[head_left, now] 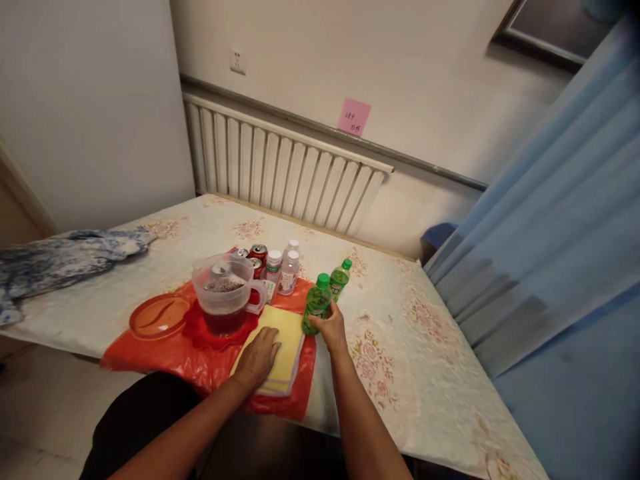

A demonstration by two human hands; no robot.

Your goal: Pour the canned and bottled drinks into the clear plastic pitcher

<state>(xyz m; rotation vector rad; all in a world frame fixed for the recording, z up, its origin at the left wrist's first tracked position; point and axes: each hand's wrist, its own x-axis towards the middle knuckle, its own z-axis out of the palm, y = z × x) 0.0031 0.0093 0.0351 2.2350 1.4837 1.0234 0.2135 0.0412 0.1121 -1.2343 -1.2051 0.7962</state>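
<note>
My right hand [331,327] is wrapped round a green bottle [317,303] with a green cap, which stands upright beside the yellow cloth. My left hand [259,357] lies flat on the folded yellow cloth [283,333], its fingers spread. A second green bottle [340,279] is just behind the held one. Left of the cloth, a clear plastic jug [224,293] of dark liquid stands on a red scalloped dish [200,332]. An orange lid [159,316] rests further left, on the red plastic sheet [143,355].
Behind the jug are red cans [258,252] and clear bottles with white caps [289,273]. A blue patterned cloth [75,257] lies on the left of the flowered tablecloth [410,373]. A radiator [285,167] and blue curtain [540,200] stand beyond.
</note>
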